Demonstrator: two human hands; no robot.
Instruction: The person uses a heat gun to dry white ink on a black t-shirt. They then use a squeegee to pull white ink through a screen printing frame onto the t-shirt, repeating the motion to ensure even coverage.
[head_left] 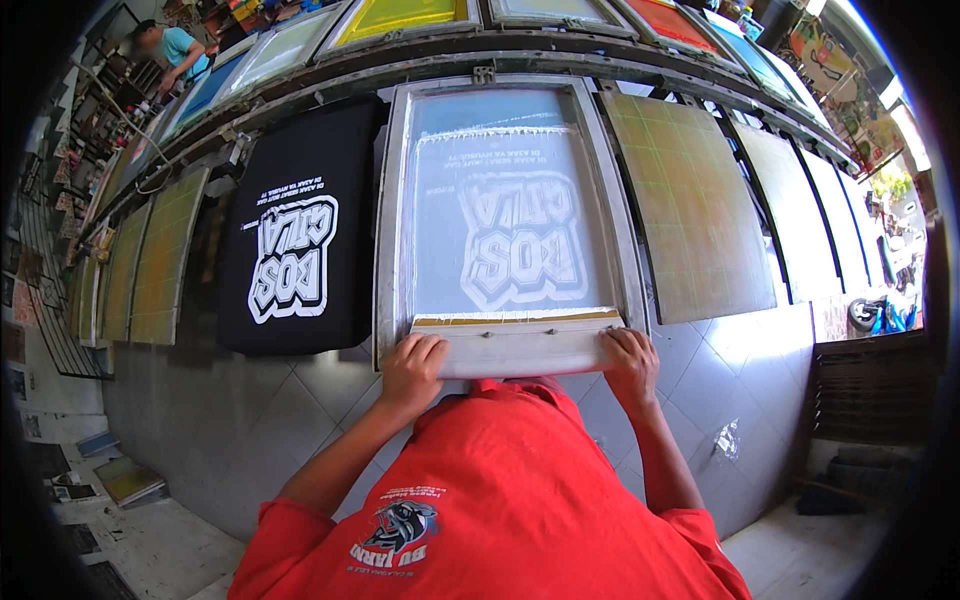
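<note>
Both my hands grip the ends of a wide, whitish squeegee [520, 350] with an amber blade edge. My left hand [414, 368] closes over its left end, and my right hand [630, 362] closes over its right end. The squeegee lies across the near end of a framed printing screen [391, 230], right in front of my body. A line of white ink runs along the blade, and another ink ridge crosses the far part of the mesh [440, 230]. Pale lettering shows through the mesh. What lies under the screen is mostly hidden.
Left of the screen, a black shirt [350, 190] with white lettering is stretched on a board. Brownish boards [690, 210] and white boards [785, 210] stand to the right. Coloured screens [400, 18] line the far side. A person [180, 55] stands at the far left.
</note>
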